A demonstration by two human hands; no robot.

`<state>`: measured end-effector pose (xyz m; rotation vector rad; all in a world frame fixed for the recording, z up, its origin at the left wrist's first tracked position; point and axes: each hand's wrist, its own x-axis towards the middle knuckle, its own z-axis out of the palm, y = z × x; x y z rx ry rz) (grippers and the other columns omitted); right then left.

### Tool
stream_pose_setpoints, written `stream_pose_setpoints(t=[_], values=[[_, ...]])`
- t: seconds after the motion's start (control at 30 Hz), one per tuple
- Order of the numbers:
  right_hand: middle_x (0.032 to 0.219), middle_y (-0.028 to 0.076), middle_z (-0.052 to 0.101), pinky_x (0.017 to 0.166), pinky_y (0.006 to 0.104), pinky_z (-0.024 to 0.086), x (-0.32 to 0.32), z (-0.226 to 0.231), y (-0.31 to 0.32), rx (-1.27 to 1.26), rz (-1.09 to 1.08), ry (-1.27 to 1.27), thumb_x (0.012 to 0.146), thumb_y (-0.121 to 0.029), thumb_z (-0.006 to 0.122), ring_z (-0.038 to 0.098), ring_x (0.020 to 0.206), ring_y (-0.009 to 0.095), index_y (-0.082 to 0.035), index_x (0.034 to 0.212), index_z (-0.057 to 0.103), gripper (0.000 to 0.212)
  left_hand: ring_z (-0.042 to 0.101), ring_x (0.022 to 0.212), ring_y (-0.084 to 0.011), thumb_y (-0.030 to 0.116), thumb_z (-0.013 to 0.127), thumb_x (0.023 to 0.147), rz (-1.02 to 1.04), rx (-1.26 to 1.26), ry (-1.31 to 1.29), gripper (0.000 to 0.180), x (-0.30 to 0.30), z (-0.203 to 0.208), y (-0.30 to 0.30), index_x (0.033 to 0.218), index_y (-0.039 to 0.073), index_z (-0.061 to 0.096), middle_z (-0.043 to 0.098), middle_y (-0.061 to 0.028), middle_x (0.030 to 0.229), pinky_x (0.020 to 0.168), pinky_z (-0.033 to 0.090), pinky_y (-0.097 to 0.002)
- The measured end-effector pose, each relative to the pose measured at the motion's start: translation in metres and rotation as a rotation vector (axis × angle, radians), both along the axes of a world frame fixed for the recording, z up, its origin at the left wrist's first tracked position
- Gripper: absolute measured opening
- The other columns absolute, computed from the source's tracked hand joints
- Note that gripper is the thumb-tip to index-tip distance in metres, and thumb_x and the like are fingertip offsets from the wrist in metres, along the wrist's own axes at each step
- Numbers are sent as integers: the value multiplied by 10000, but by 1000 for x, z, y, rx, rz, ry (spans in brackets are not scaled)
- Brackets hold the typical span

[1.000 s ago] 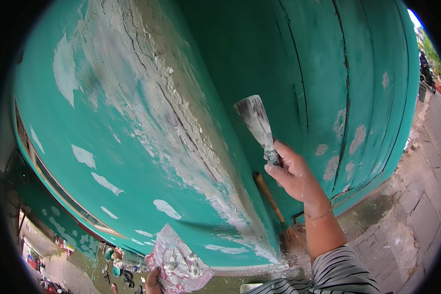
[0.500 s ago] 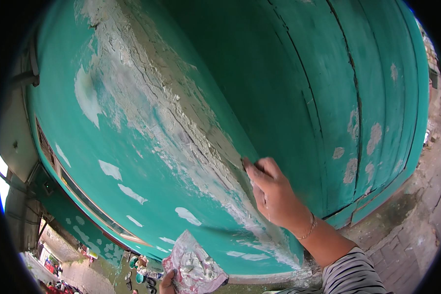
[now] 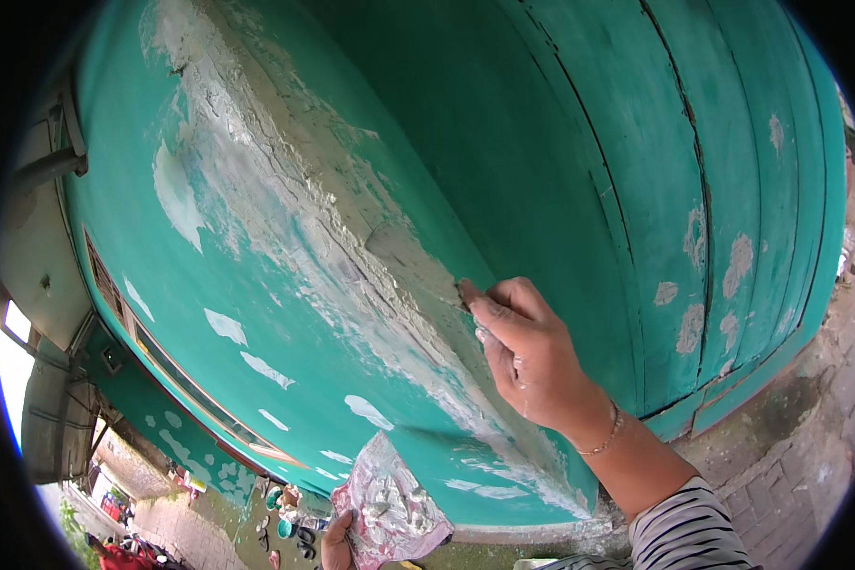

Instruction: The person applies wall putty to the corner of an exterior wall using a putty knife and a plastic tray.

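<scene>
Teal door (image 3: 560, 190), right hand (image 3: 527, 356) barely shifted, scraper blade hidden

Two hands in view: right hand (image 3: 532, 366) pressed to the wall's flaking strip, left hand (image 3: 337, 543) at the lower edge. One putty-smeared board (image 3: 389, 503), held in that left hand. One green wall (image 3: 285, 285) carrying many pale filler patches. One green plank door (image 3: 636, 142), six or so pale patches near its right edge. One bracelet (image 3: 603, 439).
</scene>
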<state>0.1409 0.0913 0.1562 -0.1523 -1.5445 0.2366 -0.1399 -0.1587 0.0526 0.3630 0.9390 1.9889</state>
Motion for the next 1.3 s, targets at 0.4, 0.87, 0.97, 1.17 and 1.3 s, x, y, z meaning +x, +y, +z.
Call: stream_pose_setpoints(t=[0.4, 0.87, 0.97, 1.17, 1.3], values=[[992, 157, 480, 720, 334, 476, 19, -65, -28, -124, -24, -95, 822, 158, 566, 518, 786, 259, 46, 1333, 540, 524, 635, 1128, -407, 86, 520, 927, 40, 7, -11, 449, 1, -8, -5, 1350, -59, 482, 607, -261, 1283, 975, 520, -586], [969, 155, 528, 706, 323, 486, 38, -128, -31, -365, -15, -246, 813, 129, 575, 560, 805, 272, 36, 1224, 640, 427, 665, 1078, -370, 151, 473, 964, -5, -75, 64, 456, 41, 28, 8, 1363, -70, 459, 619, -237, 1258, 916, 568, -525], [954, 116, 550, 694, 307, 481, 67, -78, -43, -361, -11, -382, 804, 144, 592, 558, 798, 256, -2, 1198, 679, 429, 680, 1049, -354, 123, 498, 953, -116, -57, -59, 444, 46, 26, 21, 1351, -71, 472, 632, -241, 1234, 900, 579, -507], [906, 90, 524, 729, 369, 469, 58, -10, -81, 135, -140, -955, 773, -33, 646, 564, 833, 250, -47, 1118, 720, 353, 687, 1036, -343, 129, 487, 972, -111, -65, -117, 405, 61, 26, 21, 1319, -80, 489, 640, -236, 1216, 884, 586, -495], [964, 108, 521, 769, 407, 431, 16, 7, -101, 300, -191, -1111, 752, -74, 595, 543, 877, 283, -39, 1135, 703, 400, 689, 1027, -340, 134, 480, 980, -139, -28, -157, 397, 53, 14, 14, 1315, -79, 491, 643, -235, 1205, 888, 584, -490]])
